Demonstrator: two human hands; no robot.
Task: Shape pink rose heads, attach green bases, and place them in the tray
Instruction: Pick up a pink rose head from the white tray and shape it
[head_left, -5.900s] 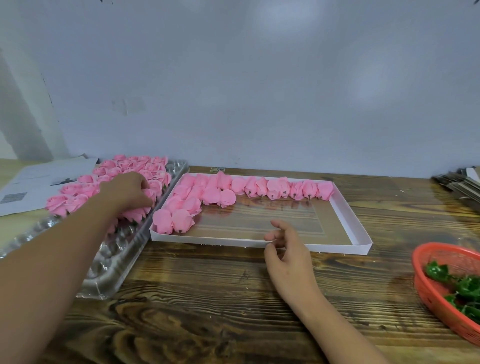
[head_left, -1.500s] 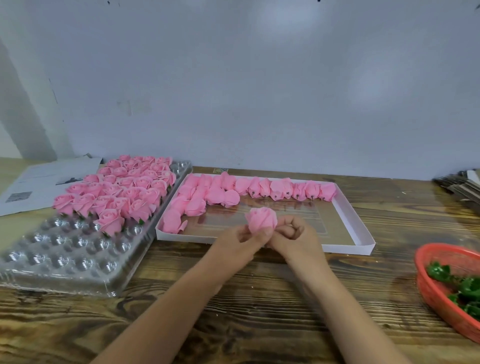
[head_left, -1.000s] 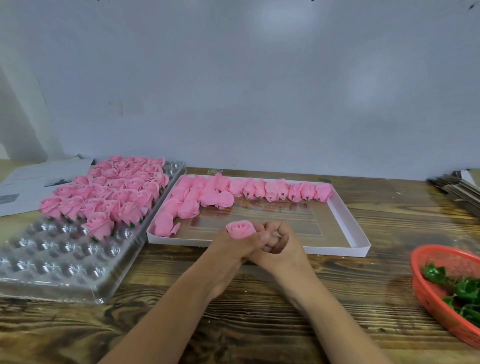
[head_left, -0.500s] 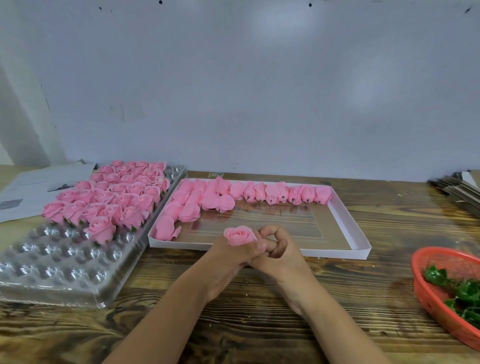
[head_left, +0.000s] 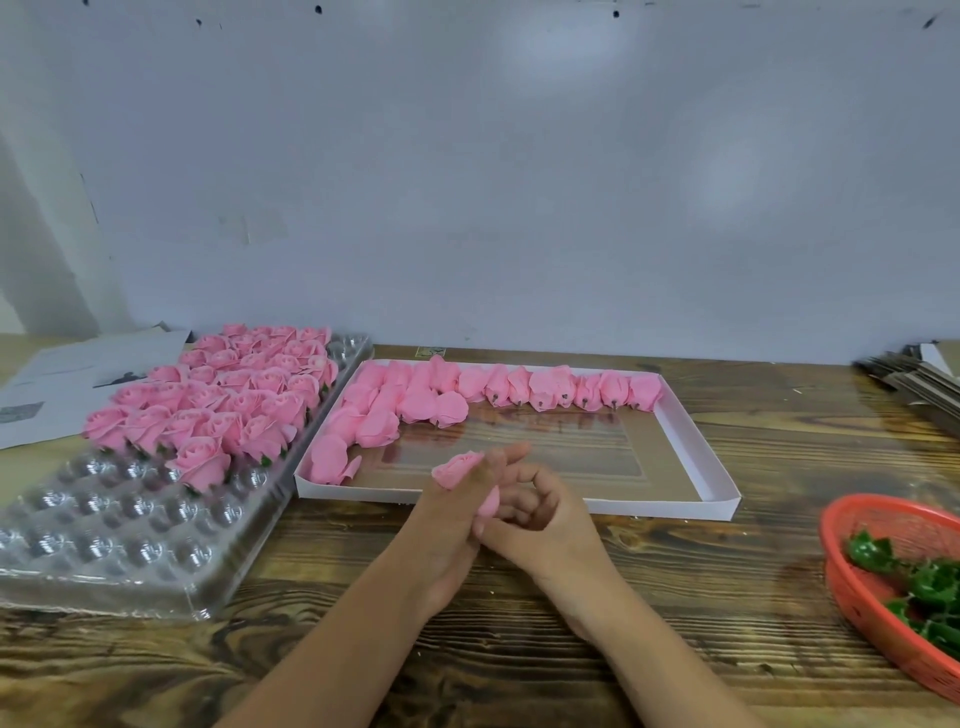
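Note:
My left hand (head_left: 457, 514) and my right hand (head_left: 540, 519) meet above the table's middle, just in front of the white box. Both hold one pink rose head (head_left: 457, 467); its bloom pokes out at the upper left of my left fingers and a bit of its lower part shows between the hands. My right fingers are curled against it. The clear plastic tray (head_left: 119, 540) on the left carries several finished roses (head_left: 228, 395) in its far rows. A red basket (head_left: 878, 597) at the right edge holds green bases (head_left: 930, 587).
The white shallow box (head_left: 696, 452) behind my hands holds several unshaped pink rose heads (head_left: 415, 400) along its back and left. Printed papers (head_left: 67, 379) lie at far left, a stack of flat cardboard (head_left: 914, 379) at far right. Wooden tabletop below.
My left hand took a rose head from the left and brought it to the middle. Since then both hands have worked it; the bloom now tilts left and is partly covered by my fingers.

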